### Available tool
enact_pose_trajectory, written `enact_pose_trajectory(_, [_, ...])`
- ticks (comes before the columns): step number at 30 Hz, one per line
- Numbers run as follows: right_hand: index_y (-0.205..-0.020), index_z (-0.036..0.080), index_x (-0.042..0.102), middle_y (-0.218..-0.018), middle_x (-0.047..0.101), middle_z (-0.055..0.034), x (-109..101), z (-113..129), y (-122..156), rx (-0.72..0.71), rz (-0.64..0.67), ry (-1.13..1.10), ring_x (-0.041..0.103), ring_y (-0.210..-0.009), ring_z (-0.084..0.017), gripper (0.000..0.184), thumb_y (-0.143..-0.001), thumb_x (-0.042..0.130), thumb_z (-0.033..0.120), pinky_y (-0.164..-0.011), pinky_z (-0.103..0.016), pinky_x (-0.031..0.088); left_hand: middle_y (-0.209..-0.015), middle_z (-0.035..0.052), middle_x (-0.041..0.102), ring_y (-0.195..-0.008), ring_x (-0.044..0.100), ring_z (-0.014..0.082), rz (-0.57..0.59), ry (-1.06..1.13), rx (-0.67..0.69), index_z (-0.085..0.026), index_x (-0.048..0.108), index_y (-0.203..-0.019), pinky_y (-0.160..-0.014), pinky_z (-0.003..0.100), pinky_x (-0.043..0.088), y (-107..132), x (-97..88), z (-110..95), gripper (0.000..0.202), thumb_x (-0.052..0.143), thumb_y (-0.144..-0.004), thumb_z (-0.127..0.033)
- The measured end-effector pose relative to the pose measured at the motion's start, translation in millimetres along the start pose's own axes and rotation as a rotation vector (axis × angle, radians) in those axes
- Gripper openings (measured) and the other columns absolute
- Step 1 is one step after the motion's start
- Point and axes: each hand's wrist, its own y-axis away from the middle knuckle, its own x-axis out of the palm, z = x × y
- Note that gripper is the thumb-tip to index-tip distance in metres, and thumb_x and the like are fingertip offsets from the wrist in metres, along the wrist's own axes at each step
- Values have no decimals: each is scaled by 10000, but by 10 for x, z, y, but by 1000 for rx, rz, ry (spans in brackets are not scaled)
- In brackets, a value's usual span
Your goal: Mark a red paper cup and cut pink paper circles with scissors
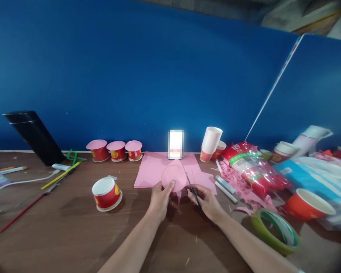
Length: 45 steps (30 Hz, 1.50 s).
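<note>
My left hand (pixel 160 197) pinches a round pink paper piece (pixel 173 178) by its lower edge, thumb on top, above the table. My right hand (pixel 206 199) is closed around a pair of scissors (pixel 192 187), whose blades point up along the right edge of the paper circle. Both hands hover over a stack of pink paper sheets (pixel 153 168) lying flat on the brown table (pixel 74 235). A small pointed pink scrap hangs below the circle.
A red paper cup (pixel 106 193) lies left of my hands. Three upturned red cups with pink tops (pixel 116 150) line the blue wall. A cup stack (pixel 211 142), pink scraps, glue sticks (pixel 225 188), green tape roll (pixel 274 231) and an orange cup (pixel 307 204) crowd the right.
</note>
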Motion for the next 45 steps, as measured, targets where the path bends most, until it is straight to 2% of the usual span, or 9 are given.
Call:
enact_pose_trajectory(3, [-1006, 141, 612, -616, 474, 20, -3, -2, 1, -16, 3, -14, 410, -551, -90, 362, -747, 621, 394, -482, -205, 332, -632, 21, 602, -518, 508, 82, 21, -15, 8, -93, 624, -797, -503, 203, 413, -1, -15, 7, 357, 724, -593, -368])
enact_pose_trajectory(10, [-983, 143, 614, -635, 487, 17, -5, -19, 1, -24, -23, -28, 423, -563, -97, 395, -724, 630, 440, -506, -215, 359, -580, 5, 563, -470, 466, 70, 30, -95, -12, -93, 618, -783, -420, 179, 335, -2, -41, 22, 374, 717, -591, -398])
enact_pose_trajectory(22, [-996, 145, 610, -619, 473, 23, -15, -29, 0, -1, -21, -14, 416, -552, -95, 381, -739, 621, 426, -489, -213, 324, -599, 16, 590, -468, 475, 76, 2, -65, -7, -98, 632, -776, -442, 193, 353, 0, -30, 15, 398, 739, -548, -407])
enact_pose_trajectory(30, [-989, 142, 615, -596, 454, 30, -9, -33, -6, 1, -25, -21, 398, -534, -89, 373, -738, 624, 417, -476, -210, 312, -592, 6, 589, -478, 476, 68, 10, -39, -12, -97, 630, -774, -463, 188, 373, 4, -19, 9, 354, 731, -579, -374])
enact_pose_trajectory(45, [-991, 139, 622, -557, 446, 36, -9, -26, 4, 15, -17, -18, 395, -511, -90, 396, -731, 630, 437, -468, -214, 306, -654, 40, 636, -506, 527, 98, -2, 6, 12, -94, 635, -803, -487, 212, 418, 21, 13, -19, 367, 733, -575, -364])
